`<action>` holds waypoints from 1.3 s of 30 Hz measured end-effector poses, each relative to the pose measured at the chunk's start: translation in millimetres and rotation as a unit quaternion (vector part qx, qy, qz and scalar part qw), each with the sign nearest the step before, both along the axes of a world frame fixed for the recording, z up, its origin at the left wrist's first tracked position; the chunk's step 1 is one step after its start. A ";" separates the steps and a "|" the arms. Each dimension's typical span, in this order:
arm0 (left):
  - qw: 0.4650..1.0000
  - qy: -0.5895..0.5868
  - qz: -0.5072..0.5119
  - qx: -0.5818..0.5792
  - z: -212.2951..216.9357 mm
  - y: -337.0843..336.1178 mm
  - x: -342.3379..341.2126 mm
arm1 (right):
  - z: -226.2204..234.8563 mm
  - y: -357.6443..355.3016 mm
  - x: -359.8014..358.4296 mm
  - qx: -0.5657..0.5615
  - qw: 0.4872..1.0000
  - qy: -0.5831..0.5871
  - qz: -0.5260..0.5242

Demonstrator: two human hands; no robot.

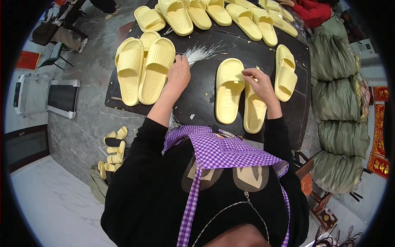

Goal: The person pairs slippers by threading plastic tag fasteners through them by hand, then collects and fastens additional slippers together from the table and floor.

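My left hand (179, 75) is closed, its fingertips between the right edge of a yellow slide slipper (153, 84) and the tip of a bundle of thin clear plastic strands (202, 53). What its fingers hold is hidden. Beside that slipper lies another yellow slipper (130, 84), with more partly covered behind them. My right hand (262, 86) is pinched at the strap edge of a yellow slipper (228, 99) standing before me; anything in the pinch is too small to make out. Under this hand sits a second slipper (254, 113), its strap mostly covered.
Several yellow slippers (177, 18) line the far side of the black table (195, 96). A stacked pair (285, 74) lies at the right edge. Across the table is a person in a red sleeve (314, 12). Green sacks (337, 96) are piled at right; more slippers (116, 150) lie on the floor.
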State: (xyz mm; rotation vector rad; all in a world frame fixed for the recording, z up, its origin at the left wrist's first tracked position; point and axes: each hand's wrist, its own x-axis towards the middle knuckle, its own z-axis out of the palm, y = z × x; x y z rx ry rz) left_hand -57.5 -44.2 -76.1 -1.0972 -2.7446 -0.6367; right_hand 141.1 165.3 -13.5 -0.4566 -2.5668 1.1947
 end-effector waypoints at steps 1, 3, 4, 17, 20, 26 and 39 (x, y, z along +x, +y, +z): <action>1.000 0.001 -0.002 0.002 -2.5 2.2 -2.3 | -1.0 -4.7 -2.7 -0.020 1.000 0.005 0.008; 1.000 0.000 -0.002 -0.025 -5.3 6.1 -5.0 | -3.2 -12.6 -5.7 -0.060 0.998 0.016 0.025; 0.999 -0.001 -0.002 -0.039 -5.5 7.3 -5.7 | -3.4 -15.5 -5.7 -0.058 0.998 0.016 0.023; 0.995 0.000 0.014 0.103 0.0 4.4 0.9 | -3.6 -29.5 -22.6 -0.140 0.990 0.011 -0.006; 0.997 0.031 0.009 0.071 1.2 0.8 4.0 | -0.5 -35.5 -41.8 -0.154 0.988 -0.005 -0.007; 0.994 0.028 0.010 0.108 4.5 1.5 9.4 | -18.1 -34.6 -91.9 -0.156 0.988 0.000 -0.018; 0.987 0.025 -0.053 0.152 7.2 -3.4 18.4 | -29.5 -69.7 -113.7 -0.379 0.923 0.037 -0.053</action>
